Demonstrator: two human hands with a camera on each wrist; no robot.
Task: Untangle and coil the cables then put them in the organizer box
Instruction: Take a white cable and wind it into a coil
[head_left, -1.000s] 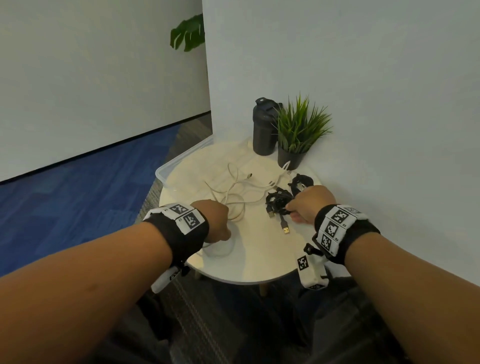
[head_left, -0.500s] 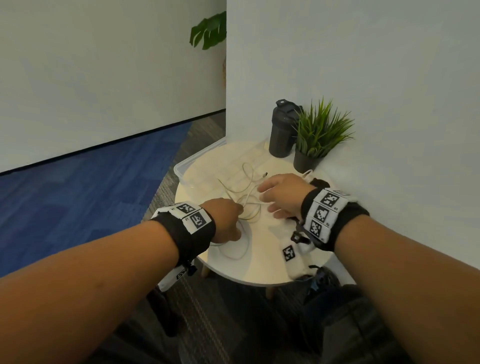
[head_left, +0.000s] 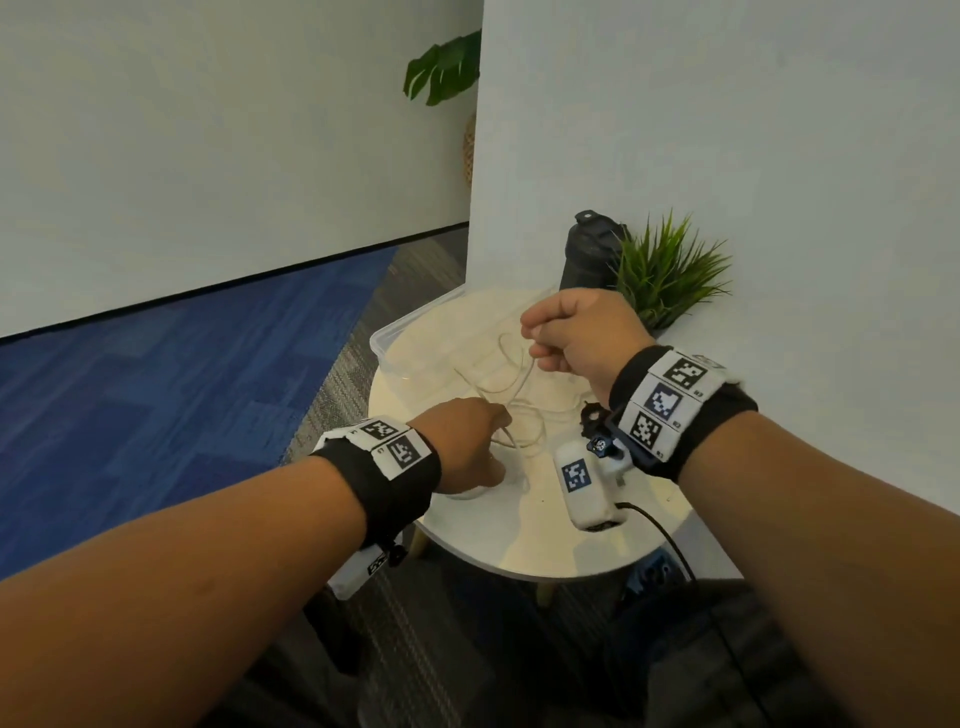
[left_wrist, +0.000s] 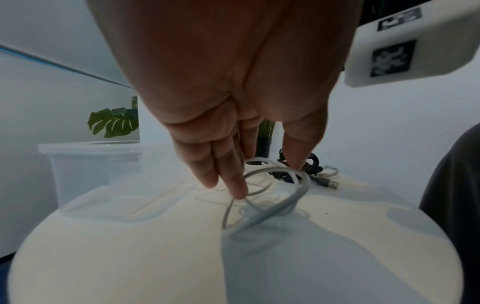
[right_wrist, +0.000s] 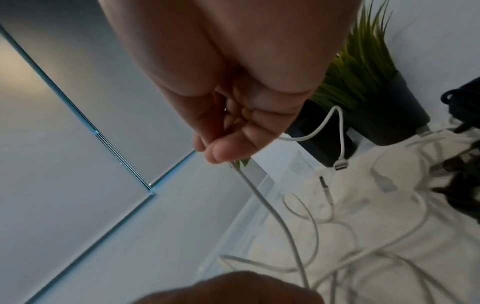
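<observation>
My right hand (head_left: 576, 332) pinches the white cable (right_wrist: 275, 218) above the round table's (head_left: 519, 540) far edge; my left hand (head_left: 462, 441) holds its loops, fingers seemingly curled, near the front edge.

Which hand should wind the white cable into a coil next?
Right. The right hand pinches the white cable raised, free end dangling; the left hand pins loops on the table.
</observation>
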